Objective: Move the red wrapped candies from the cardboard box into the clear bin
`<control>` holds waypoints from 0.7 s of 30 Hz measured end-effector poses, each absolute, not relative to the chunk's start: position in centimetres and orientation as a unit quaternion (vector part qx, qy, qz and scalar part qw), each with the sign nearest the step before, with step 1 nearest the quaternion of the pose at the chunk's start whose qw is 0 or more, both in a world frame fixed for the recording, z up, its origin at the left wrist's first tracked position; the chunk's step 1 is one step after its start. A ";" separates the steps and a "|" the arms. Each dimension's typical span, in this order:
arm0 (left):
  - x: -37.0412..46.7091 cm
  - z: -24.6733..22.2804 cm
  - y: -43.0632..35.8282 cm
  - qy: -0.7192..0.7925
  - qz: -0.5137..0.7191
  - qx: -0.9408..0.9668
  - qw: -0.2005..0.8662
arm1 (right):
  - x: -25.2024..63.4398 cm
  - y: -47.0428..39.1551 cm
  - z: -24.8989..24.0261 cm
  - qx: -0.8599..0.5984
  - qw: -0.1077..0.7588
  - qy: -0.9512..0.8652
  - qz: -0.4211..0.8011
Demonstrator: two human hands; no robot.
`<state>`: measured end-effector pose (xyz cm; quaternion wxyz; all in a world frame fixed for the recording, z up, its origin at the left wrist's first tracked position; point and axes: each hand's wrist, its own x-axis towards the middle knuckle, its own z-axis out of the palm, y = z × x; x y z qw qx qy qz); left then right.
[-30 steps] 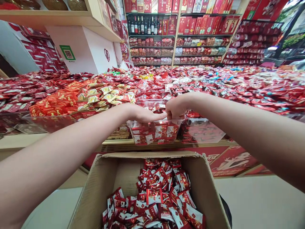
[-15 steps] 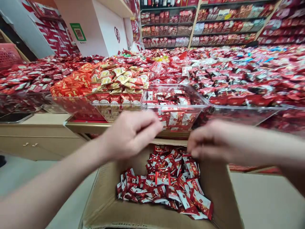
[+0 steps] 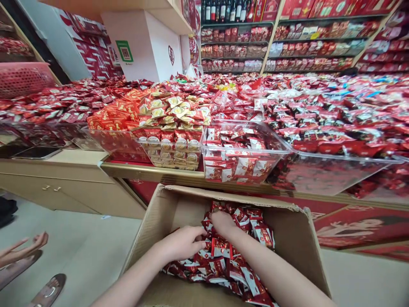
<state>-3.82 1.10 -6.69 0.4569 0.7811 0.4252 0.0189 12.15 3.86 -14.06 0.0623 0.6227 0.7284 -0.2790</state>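
A cardboard box [image 3: 151, 219] below the counter holds a heap of red and white wrapped packets [image 3: 220, 266]. My left hand [image 3: 185, 243] is inside the box over the left of the heap, fingers apart and pointing right, with no packet visible in it. My right hand [image 3: 223, 222] reaches into the heap just beyond it, its fingertips hidden among the packets. Behind the box, a clear bin [image 3: 243, 164] on the counter contains similar red and white packets.
Clear bins of orange-red packets [image 3: 111, 117] and gold durian packets [image 3: 174, 113] stand left of the centre bin. A pink basket [image 3: 25, 80] is at far left. Another person's hand [image 3: 28, 249] and sandalled foot [image 3: 47, 292] show at lower left.
Both hands have moved down from the front of the counter into the box, the right one also leftward. The view has shifted, and another person's hand and foot have appeared at lower left.
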 end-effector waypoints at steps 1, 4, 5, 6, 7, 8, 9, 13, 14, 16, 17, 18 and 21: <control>-3.9 -7.0 1.1 0.432 0.027 0.780 0.452 | 12.1 3.8 -14.3 0.625 0.059 0.726 -0.281; -4.3 -8.0 1.5 0.459 0.047 0.766 0.447 | 13.1 3.5 -14.4 0.632 0.021 0.719 -0.287; -4.4 -8.3 1.7 0.469 0.055 0.760 0.447 | 13.5 3.3 -14.1 0.633 -0.002 0.718 -0.289; -4.4 -8.5 1.9 0.479 0.065 0.753 0.446 | 13.9 3.1 -13.7 0.632 -0.031 0.718 -0.290; -4.4 -8.6 2.1 0.487 0.076 0.748 0.445 | 14.3 2.9 -13.1 0.629 -0.065 0.718 -0.290; -4.2 -8.5 2.2 0.493 0.086 0.746 0.439 | 14.5 2.5 -12.4 0.625 -0.101 0.718 -0.290; -4.0 -8.4 2.3 0.496 0.102 0.743 0.437 | 14.7 2.1 -11.7 0.617 -0.133 0.720 -0.288; -2.4 -8.0 2.1 0.494 0.224 0.634 0.551 | 14.0 0.0 -10.7 0.563 -0.308 0.658 -0.395; -2.0 -8.0 2.0 0.495 0.247 0.599 0.579 | 13.7 -0.4 -11.1 0.542 -0.359 0.617 -0.444; -1.3 -8.2 1.7 0.506 0.264 0.560 0.601 | 12.9 -0.9 -12.2 0.498 -0.445 0.527 -0.526; -1.1 -8.3 1.6 0.511 0.267 0.554 0.601 | 12.7 -1.0 -12.8 0.486 -0.469 0.492 -0.550; -0.9 -8.3 1.5 0.512 0.273 0.547 0.604 | 12.4 -1.1 -13.1 0.479 -0.487 0.461 -0.567; -0.7 -7.7 1.2 0.502 0.288 0.522 0.627 | 12.5 -1.2 -12.4 0.482 -0.511 0.393 -0.592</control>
